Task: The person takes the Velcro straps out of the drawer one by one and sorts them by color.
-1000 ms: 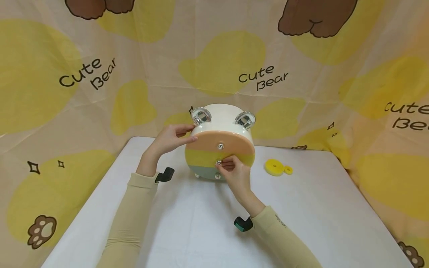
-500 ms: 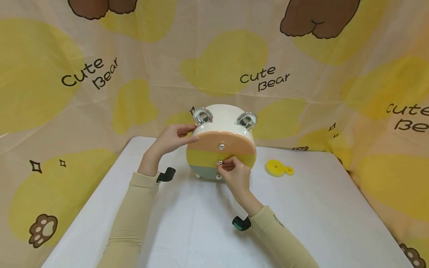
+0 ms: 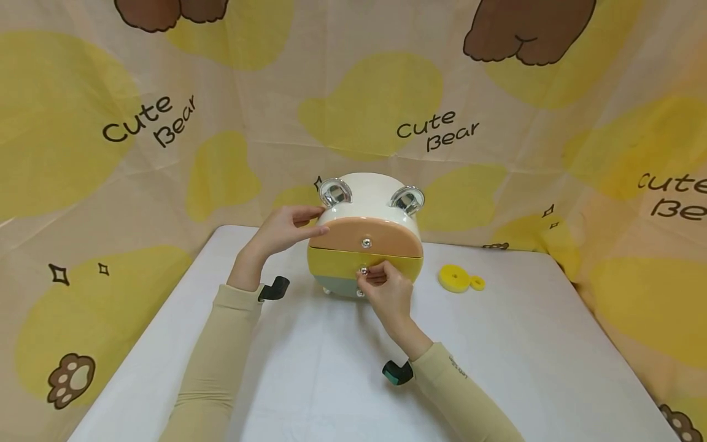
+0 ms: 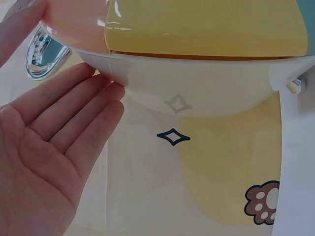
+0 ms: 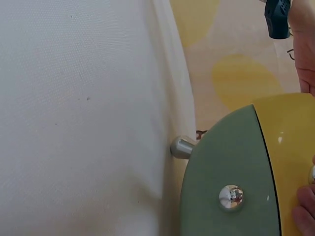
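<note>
A small white drawer box point(image 3: 369, 191) with silver ears stands on the table, its front made of an orange drawer point(image 3: 339, 234), a yellow drawer point(image 3: 334, 261) and a green drawer point(image 3: 336, 285). Thumb and fingers of my right hand point(image 3: 391, 293) pinch the silver knob point(image 3: 363, 270) of the yellow drawer. That drawer sticks out slightly; a narrow gap shows along its edge in the left wrist view. My left hand point(image 3: 280, 230) steadies the box's upper left, fingers straight against its side point(image 4: 147, 73) and thumb at the orange front.
A large yellow disc point(image 3: 453, 279) and a small yellow ring point(image 3: 477, 283) lie on the white table point(image 3: 525, 344) right of the box. Behind hangs a bear-print cloth point(image 3: 342, 116). One short silver foot point(image 5: 183, 147) shows under the box in the right wrist view.
The yellow drawer has come out a little towards me, and a dark line now parts it from the orange one. My left hand stays at the box's side.
</note>
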The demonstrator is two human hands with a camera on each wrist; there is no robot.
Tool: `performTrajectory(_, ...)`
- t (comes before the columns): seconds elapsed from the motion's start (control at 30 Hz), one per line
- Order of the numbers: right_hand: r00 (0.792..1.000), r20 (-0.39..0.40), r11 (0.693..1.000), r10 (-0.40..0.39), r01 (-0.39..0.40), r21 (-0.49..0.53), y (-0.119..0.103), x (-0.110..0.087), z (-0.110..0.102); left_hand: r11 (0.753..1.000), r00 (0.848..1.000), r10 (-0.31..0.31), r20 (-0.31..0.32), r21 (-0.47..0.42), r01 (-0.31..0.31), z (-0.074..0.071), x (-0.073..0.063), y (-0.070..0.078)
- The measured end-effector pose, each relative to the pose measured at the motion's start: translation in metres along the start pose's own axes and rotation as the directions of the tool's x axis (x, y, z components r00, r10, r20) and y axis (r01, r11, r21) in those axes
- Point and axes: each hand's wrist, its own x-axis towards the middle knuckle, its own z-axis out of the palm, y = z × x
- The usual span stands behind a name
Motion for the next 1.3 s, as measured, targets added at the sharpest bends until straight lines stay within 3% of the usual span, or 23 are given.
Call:
performTrajectory(0.4, 1.0, 0.004, 1.0, -0.018, 0.018, -0.009, -0.003, -0.006, -0.003, 1.0, 1.0, -0.012, 0.001, -0.023, 0.012, 0.0, -0.002, 0.0)
performTrajectory(0.77, 1.0, 0.003, 0.999, -0.026, 0.026, -0.02, -0.01, -0.015, -0.009, 1.0, 1.0, -0.022, 0.007, 0.007, 0.022, -0.001, -0.001, 0.001)
performTrajectory(1.3, 0.997, -0.001, 0.997, -0.075, 0.075, -0.025, -0.018, -0.032, -0.019, 1.0, 1.0, 0.005, -0.004, 0.024, -0.005, -0.001, -0.002, 0.001)
